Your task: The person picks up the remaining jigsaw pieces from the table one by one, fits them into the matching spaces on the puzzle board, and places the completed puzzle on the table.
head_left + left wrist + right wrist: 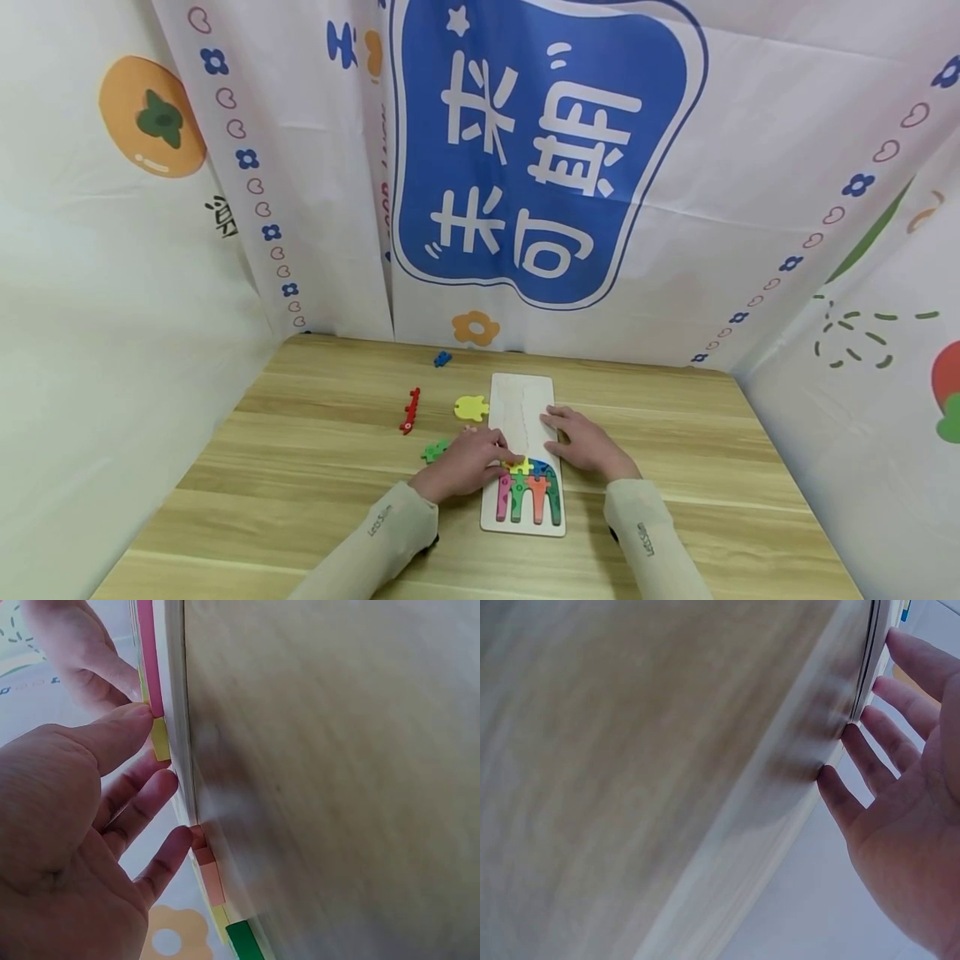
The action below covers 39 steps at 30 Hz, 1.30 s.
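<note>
A white puzzle board (pixel 517 408) lies lengthwise on the table, its lower part filled with joined pieces: a pink leg (pixel 503 502), a green one (pixel 517 504), an orange one (pixel 538 502) and a dark green one (pixel 555 504). Above them sit a yellow piece (pixel 522 467) and a blue piece (pixel 542 468). My left hand (pixel 463 463) reaches over the board's left edge, fingertips pressing on the yellow piece. In the left wrist view its thumb touches a yellow edge while the other fingers spread loosely. My right hand (pixel 587 443) rests its extended fingertips along the board's right edge.
Loose pieces lie left of the board: a red strip (pixel 411 411), a yellow piece (pixel 471 407) close to the board, and a green piece (pixel 434 451) by my left hand. A small blue piece (pixel 442 358) is near the table's back edge. Printed curtains (pixel 330 250) surround the wooden table (pixel 300 467).
</note>
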Each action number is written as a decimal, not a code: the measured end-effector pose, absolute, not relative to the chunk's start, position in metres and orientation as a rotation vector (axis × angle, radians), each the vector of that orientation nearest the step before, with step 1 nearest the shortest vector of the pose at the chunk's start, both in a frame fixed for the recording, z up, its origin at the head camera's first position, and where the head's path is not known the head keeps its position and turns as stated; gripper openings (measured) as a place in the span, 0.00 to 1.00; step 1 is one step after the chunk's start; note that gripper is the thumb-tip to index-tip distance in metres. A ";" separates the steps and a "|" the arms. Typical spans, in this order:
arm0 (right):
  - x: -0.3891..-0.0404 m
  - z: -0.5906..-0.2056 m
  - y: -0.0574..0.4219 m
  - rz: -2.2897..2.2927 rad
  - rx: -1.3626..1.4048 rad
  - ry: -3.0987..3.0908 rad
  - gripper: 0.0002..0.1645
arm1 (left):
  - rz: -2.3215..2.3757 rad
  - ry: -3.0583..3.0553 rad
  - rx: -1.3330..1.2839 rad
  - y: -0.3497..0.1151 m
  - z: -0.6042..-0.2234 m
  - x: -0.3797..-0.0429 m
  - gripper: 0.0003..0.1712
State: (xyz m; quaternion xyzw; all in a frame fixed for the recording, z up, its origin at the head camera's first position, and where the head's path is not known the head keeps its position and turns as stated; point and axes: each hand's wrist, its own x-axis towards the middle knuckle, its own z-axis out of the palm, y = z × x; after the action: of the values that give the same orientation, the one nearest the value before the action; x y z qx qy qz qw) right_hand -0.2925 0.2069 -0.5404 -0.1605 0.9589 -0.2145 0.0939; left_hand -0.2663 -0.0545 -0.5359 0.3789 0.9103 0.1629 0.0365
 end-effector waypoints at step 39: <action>-0.288 -0.537 0.204 -0.660 -0.448 2.831 0.34 | 0.383 2.738 1.044 -0.087 -0.534 -0.262 0.33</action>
State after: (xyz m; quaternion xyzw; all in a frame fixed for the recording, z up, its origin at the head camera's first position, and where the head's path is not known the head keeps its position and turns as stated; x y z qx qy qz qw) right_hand -0.2877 0.2044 -0.5372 -0.1517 0.9577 -0.2231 0.1001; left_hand -0.2619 -0.0866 -0.5339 0.3517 0.9225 0.1289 0.0931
